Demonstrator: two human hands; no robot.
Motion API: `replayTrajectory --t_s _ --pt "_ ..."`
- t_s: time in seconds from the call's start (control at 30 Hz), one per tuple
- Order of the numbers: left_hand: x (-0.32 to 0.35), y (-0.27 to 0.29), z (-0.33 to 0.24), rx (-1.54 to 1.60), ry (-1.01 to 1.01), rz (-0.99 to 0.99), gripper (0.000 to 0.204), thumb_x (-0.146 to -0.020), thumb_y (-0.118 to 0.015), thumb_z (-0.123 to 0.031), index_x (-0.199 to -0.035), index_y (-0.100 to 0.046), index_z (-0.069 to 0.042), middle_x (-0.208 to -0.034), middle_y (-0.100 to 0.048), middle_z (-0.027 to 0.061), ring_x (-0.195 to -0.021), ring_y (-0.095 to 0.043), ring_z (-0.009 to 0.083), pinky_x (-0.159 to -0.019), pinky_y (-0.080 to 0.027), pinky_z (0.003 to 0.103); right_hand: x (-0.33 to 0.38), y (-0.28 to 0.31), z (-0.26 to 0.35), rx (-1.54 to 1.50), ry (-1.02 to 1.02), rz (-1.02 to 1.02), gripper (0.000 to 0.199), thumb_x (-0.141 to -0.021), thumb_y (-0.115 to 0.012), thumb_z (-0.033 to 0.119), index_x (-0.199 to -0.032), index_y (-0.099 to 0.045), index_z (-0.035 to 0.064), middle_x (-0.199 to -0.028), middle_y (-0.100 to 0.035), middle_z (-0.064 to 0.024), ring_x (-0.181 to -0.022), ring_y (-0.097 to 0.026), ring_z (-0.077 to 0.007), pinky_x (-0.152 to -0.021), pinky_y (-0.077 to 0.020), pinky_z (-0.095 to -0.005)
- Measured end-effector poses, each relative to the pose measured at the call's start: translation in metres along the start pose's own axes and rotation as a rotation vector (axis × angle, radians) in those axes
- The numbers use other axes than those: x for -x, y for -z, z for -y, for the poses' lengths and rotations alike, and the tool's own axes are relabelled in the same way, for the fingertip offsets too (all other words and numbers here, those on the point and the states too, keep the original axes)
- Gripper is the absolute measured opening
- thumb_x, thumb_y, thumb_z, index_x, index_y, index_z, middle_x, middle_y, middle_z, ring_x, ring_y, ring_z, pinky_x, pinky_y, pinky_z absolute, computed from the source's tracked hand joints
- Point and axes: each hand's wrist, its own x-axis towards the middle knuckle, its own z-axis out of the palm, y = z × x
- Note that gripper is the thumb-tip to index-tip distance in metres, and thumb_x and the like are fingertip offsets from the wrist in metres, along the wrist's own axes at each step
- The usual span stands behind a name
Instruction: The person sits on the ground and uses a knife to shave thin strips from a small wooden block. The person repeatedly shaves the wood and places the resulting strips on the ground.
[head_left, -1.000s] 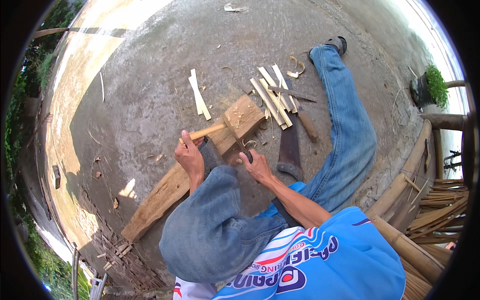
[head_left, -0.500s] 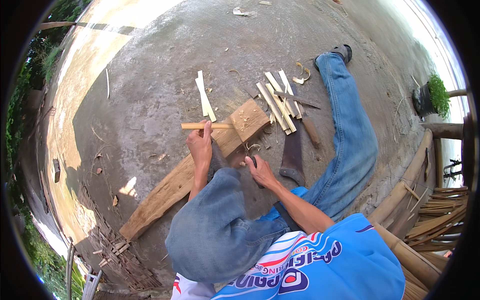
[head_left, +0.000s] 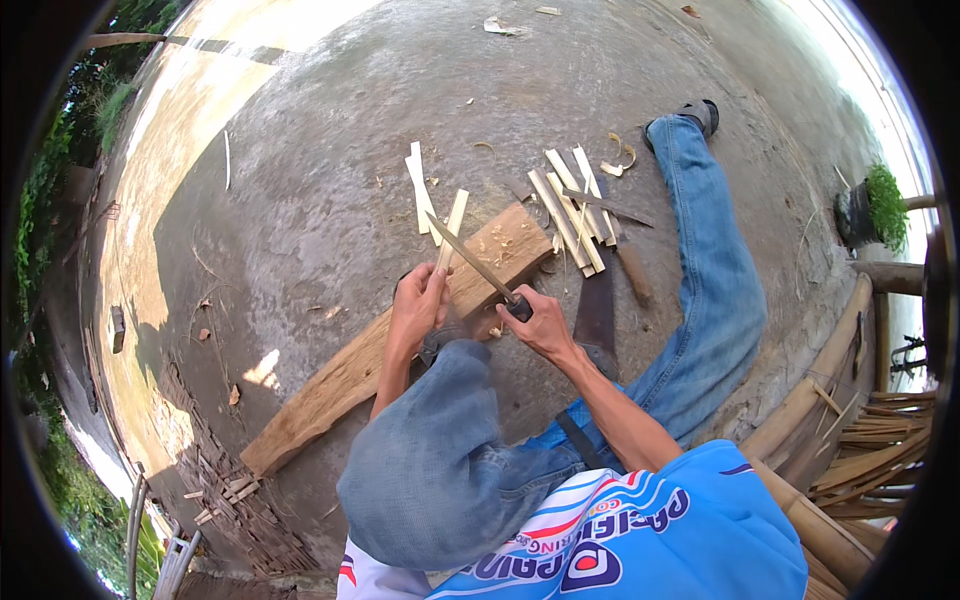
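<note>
My left hand [head_left: 415, 312] is closed on the lower end of a pale bamboo strip [head_left: 455, 222], which points up and away. In my right hand [head_left: 548, 328] is a knife; its dark handle sits in the fist and its long narrow blade [head_left: 474, 260] slants up to the left. The blade's tip end passes in front of the strip; whether they touch I cannot tell. Below both hands lies a thick wooden beam [head_left: 335, 388], with curled shavings [head_left: 500, 238] on its far end.
Right of the beam lie several pale strips [head_left: 562, 222], with a dark blade [head_left: 612, 208] across them, a brown wooden handle [head_left: 633, 275] and a wide dark machete blade [head_left: 594, 312]. More strips [head_left: 418, 188] lie beyond the beam. A potted plant [head_left: 868, 210] stands far right.
The strip has swung from lying level across the beam to pointing up and away. My right hand has come up and the knife blade now shows in front of the strip.
</note>
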Motion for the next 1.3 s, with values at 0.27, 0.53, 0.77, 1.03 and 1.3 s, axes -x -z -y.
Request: replayTrajectory --t_s 0.27,0.53,0.77,1.03,1.3 --pt "0.040 -0.001 -0.023 0.033 0.006 0.166 0.027 -0.107 -0.055 -0.025 -0.116 -0.065 -0.002 -0.069 -0.054 -0.0017 -0.049 -0.042 0.0044 -0.044 -0.031 0.022 -0.046 0.043 -0.025 -0.019 -0.416 -0.087 0.038 -0.089 -0.073 0.035 -0.098 -0.066 -0.0013 -0.074 -0.069 -0.0172 -0.068 -0.069 -0.0310 -0.066 -0.0523 -0.0425" --pt "0.011 0.022 0.037 -0.394 0.096 -0.071 0.028 -0.102 -0.059 -0.023 -0.108 -0.075 -0.001 -0.067 -0.068 0.0013 -0.056 -0.052 0.0080 -0.055 -0.043 0.030 -0.008 0.044 -0.005 -0.039 -0.385 0.071 0.047 -0.090 -0.073 0.039 -0.094 -0.066 -0.0071 -0.069 -0.067 -0.0227 -0.064 -0.069 -0.0348 -0.064 -0.0532 -0.0446" --pt "0.014 0.012 0.037 -0.585 -0.007 -0.164 0.026 -0.101 -0.057 -0.021 -0.102 -0.074 -0.001 -0.066 -0.068 0.0103 -0.062 -0.064 0.0196 -0.062 -0.048 0.037 0.014 0.021 -0.008 0.146 -0.075 0.358 0.034 -0.085 -0.076 0.032 -0.103 -0.069 0.0041 -0.071 -0.065 -0.0244 -0.073 -0.068 -0.0430 -0.068 -0.0524 -0.0492" --pt "0.028 0.001 0.025 -0.635 -0.127 -0.246 0.025 -0.101 -0.057 -0.021 -0.099 -0.072 -0.001 -0.065 -0.064 0.0143 -0.062 -0.066 0.0269 -0.062 -0.049 0.040 0.006 0.017 -0.014 0.276 -0.012 0.231 0.031 -0.085 -0.077 0.030 -0.097 -0.065 0.0045 -0.078 -0.068 -0.0215 -0.076 -0.068 -0.0426 -0.067 -0.0535 -0.0496" --pt "0.032 0.002 0.027 -0.621 -0.087 -0.256 0.026 -0.101 -0.056 -0.022 -0.095 -0.070 0.000 -0.064 -0.063 0.0138 -0.061 -0.065 0.0268 -0.061 -0.047 0.041 -0.004 0.017 -0.018 0.354 -0.066 0.217 0.035 -0.084 -0.077 0.033 -0.099 -0.063 0.0044 -0.085 -0.070 -0.0214 -0.081 -0.068 -0.0430 -0.070 -0.0536 -0.0514"
